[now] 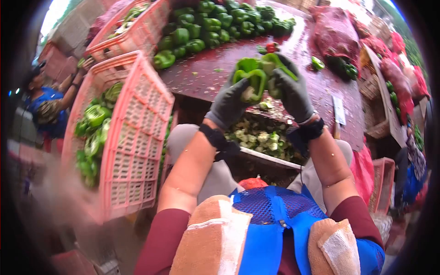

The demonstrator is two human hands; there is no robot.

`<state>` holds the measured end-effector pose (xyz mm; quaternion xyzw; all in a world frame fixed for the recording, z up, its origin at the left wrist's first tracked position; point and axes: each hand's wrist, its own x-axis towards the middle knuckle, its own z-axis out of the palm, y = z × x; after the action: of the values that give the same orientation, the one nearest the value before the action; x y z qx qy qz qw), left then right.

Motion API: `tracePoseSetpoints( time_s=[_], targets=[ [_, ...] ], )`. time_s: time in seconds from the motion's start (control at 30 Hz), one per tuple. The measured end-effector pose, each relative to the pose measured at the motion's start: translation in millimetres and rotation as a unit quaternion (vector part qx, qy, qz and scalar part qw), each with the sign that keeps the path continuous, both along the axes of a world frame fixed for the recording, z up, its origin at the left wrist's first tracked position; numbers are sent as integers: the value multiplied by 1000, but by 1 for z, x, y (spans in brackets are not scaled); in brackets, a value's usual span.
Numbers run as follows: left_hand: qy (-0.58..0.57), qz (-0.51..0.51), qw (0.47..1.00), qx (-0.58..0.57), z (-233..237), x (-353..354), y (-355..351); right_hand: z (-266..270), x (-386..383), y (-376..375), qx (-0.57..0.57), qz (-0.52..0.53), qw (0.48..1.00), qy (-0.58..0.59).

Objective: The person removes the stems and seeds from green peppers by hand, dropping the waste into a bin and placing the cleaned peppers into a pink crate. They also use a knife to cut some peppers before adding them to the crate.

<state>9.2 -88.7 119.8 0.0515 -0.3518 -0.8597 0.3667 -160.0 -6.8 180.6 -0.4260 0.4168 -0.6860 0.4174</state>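
Observation:
My left hand [231, 101], in a grey glove, holds one opened piece of green pepper [257, 79] above the table edge. Close beside it, my right hand [295, 89], gloved too, grips another green pepper piece [285, 67]. The hollow insides of the pieces face up. Beneath both hands lies a heap of pale cores and seeds [261, 136] in a tray under the table edge. A knife [338, 110] rests on the dark red table [201, 80], right of my right hand.
Whole green peppers [211, 27] are piled at the table's back. A pink crate [133, 146] with cut peppers [95, 117] stands at left, another crate [137, 28] behind it. Mesh sacks [337, 34] lie at back right. A co-worker [48, 103] is at far left.

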Motion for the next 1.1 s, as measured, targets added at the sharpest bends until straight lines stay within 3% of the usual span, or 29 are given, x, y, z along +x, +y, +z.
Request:
tracePoseSetpoints(
  time_s=[0.03, 0.07, 0.1, 0.13, 0.23, 0.3, 0.33, 0.4, 0.47, 0.5, 0.53, 0.57, 0.6, 0.67, 0.73, 0.8, 0.83, 0.87, 0.9, 0.97, 1.0, 1.1],
  targets=[
    [30, -1, 998, 51, 10, 3, 5, -4, 4, -3, -39, -24, 998, 50],
    [62, 4, 993, 97, 23, 9, 8, -7, 6, -7, -43, 5, 998, -40],
    [72, 55, 994, 61, 32, 14, 4, -10, 8, -11, -47, 29, 990, -132],
    [84, 100, 991, 24, 44, 23, -6, -11, 4, -12, 3, 103, 932, -346],
    [7, 310, 940, -146, 101, 85, -52, -34, -12, -15, -6, 102, 931, -350],
    [-79, 454, 842, -281, 143, 144, -84, -36, -10, -4, -12, 98, 927, -361],
    [-33, 486, 823, -292, 158, 178, -102, -38, -9, 1, -19, 97, 930, -353],
    [-239, 671, 576, -401, 171, 232, -121, -46, -11, 13, -27, 88, 937, -337],
    [-465, 699, 394, -373, 137, 292, -165, -52, -13, 20, -9, 102, 942, -319],
    [-458, 570, 556, -396, 109, 329, -193, -42, -4, 27, 11, 92, 952, -291],
    [-630, 426, 548, -347, 116, 328, -186, -31, 4, 36, 32, 69, 962, -261],
    [-631, 324, 622, -331, 130, 303, -164, -36, 4, 38, 9, 63, 972, -228],
    [-648, 344, 557, -388, 150, 263, -127, -44, 3, 41, -13, 60, 979, -193],
    [-563, 383, 614, -400, 152, 205, -104, -37, 11, 46, 11, 24, 977, -211],
    [-433, 327, 713, -445, 158, 118, -29, -21, 20, 55, -7, 32, 977, -212],
    [-430, 202, 740, -476, 142, 64, 27, -16, 22, 63, -8, 17, 992, -125],
    [-426, 195, 718, -516, 125, 43, 42, -12, 22, 70, 1, 8, 997, -82],
    [-422, 189, 693, -554, 107, 26, 52, -10, 23, 74, 9, 2, 999, -40],
    [-410, 125, 724, -540, 98, 15, 62, -15, 20, 78, 50, -27, 997, 44],
    [-376, 40, 770, -514, 75, 6, 64, -26, 12, 83, -7, -47, 991, 129],
    [-345, 13, 790, -507, 60, 5, 59, -9, 17, 97, 40, 6, 997, 71],
    [-388, 9, 740, -550, 55, 10, 72, -15, 17, 108, 61, 45, 994, 79]
  ],
)
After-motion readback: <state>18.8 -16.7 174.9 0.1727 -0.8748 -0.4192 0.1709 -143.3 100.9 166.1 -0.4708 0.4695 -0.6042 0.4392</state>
